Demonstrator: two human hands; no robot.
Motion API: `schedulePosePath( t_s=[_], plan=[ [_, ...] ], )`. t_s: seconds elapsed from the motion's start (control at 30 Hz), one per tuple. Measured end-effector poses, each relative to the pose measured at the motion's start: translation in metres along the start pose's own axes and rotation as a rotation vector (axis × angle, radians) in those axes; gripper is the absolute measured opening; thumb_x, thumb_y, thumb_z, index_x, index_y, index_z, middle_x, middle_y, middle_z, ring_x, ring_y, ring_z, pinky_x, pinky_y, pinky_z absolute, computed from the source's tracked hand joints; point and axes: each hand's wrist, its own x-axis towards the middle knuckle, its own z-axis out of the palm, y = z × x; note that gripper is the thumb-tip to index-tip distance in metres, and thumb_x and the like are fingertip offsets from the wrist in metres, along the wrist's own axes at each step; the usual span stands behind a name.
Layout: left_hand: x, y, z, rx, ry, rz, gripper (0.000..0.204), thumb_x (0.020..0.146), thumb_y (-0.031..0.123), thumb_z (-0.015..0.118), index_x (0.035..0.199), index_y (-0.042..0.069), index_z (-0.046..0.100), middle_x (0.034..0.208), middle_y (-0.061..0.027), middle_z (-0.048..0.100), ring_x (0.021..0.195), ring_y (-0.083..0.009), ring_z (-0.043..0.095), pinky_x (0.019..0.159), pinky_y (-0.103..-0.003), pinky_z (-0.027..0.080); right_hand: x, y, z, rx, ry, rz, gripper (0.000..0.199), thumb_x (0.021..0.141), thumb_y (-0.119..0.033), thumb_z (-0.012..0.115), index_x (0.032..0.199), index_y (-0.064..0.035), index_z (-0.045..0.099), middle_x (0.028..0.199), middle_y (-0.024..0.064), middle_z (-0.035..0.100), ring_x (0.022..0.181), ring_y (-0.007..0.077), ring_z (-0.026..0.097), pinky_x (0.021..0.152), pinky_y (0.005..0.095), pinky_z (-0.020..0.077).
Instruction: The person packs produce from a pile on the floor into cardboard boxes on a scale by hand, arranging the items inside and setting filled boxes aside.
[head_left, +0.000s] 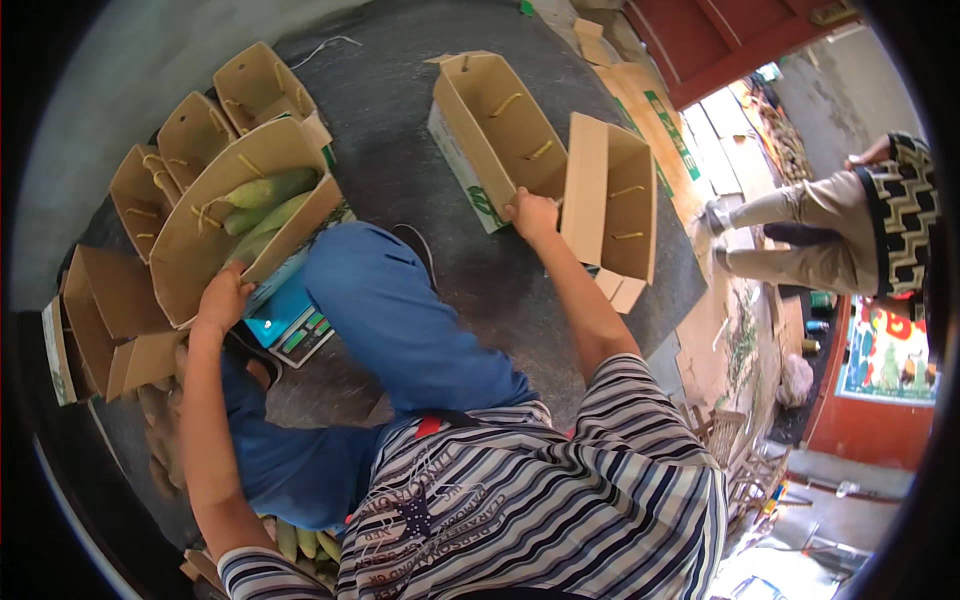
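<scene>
On the left, a cardboard box (pixel 178 270) with yellow cord handles holds several long green melons (pixel 265 215) or similar vegetables. It rests on a blue digital scale (pixel 290 325), whose keypad and display show below the box. My left hand (pixel 226 296) is closed on the box's near edge, thumb and fingers either side of the wall. Across from it, my right hand (pixel 532 215) grips the near corner of another cardboard box (pixel 505 125), which has nothing inside but its cord handles. Close to my right wrist stands a further cardboard box (pixel 627 190) with a raised flap.
Several cardboard boxes (pixel 262 85) cluster at the far left against the wall, with one more (pixel 125 310) nearer. My bent knee (pixel 365 260) lies between the two held boxes. More melons (pixel 300 543) lie beside me at the lower edge. Another person (pixel 840 225) stands at the right.
</scene>
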Motion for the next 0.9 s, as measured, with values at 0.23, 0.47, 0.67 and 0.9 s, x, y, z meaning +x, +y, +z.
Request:
schedulePosePath(
  t_s=[0.23,0.47,0.67,0.9],
  plan=[
    [-0.005,-0.001,0.007,0.018,0.096,0.013,0.031,0.074,0.009,0.063,0.103,0.004,0.052,0.098,-0.0205,0.057,0.093,-0.0366,0.054,0.079,-0.041,0.043,0.052,-0.029,-0.020,0.194,0.178,-0.219,0.023,0.079,-0.029,0.055,0.082,-0.0069,0.055,0.074,0.0165,0.060,0.073,0.0347,0.058,0.065,0.0433,0.0454],
    [-0.007,0.004,0.005,0.024,0.109,-0.008,0.029,0.075,0.010,0.062,0.101,0.005,0.051,0.097,-0.0191,0.057,0.092,-0.0358,0.054,0.077,-0.042,0.044,0.118,-0.129,-0.049,0.269,0.386,-0.312,0.025,0.077,-0.030,0.054,0.081,-0.0053,0.057,0.074,0.0167,0.062,0.073,0.0338,0.060,0.068,0.0442,0.0456],
    [-0.007,0.003,0.008,0.023,0.076,-0.066,0.029,0.075,0.010,0.062,0.101,0.005,0.052,0.097,-0.0187,0.057,0.092,-0.0358,0.054,0.077,-0.042,0.044,0.151,-0.241,-0.040,0.061,0.315,-0.392,0.015,0.078,-0.018,0.050,0.087,-0.0077,0.054,0.078,0.0102,0.064,0.072,0.0270,0.063,0.067,0.0410,0.0447],
    [-0.006,-0.002,0.003,-0.006,0.069,-0.012,0.026,0.075,0.010,0.061,0.100,0.007,0.053,0.096,-0.0183,0.058,0.091,-0.0359,0.054,0.076,-0.041,0.043,0.118,-0.225,-0.008,0.544,0.399,-0.679,0.031,0.071,-0.012,0.060,0.101,-0.0063,0.056,0.106,0.0131,0.055,0.099,0.0302,0.052,0.085,0.0434,0.0411]
  ],
)
